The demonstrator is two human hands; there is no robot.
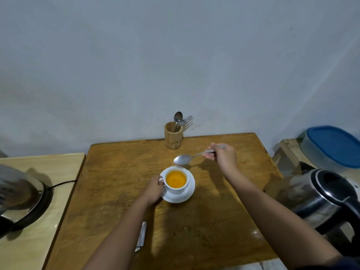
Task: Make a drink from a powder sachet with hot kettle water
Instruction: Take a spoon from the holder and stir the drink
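A white cup [178, 189] full of orange liquid stands on a white saucer [188, 196] in the middle of the brown wooden table [116, 172]. My left hand [154, 190] grips the cup's handle on its left side. My right hand [222, 155] holds a metal spoon [183, 159] by its handle, the bowl hovering just beyond the cup's far rim. A silver sachet [141, 236] lies on the table near my left forearm, partly hidden by it. A steel and black kettle [323, 199] stands at the table's right edge.
A wooden holder [173, 138] with a spoon and fork stands at the table's back edge by the wall. A round black kettle base [41, 203] with a cord sits on the lighter table to the left. A container with a blue lid [334, 146] is at the far right.
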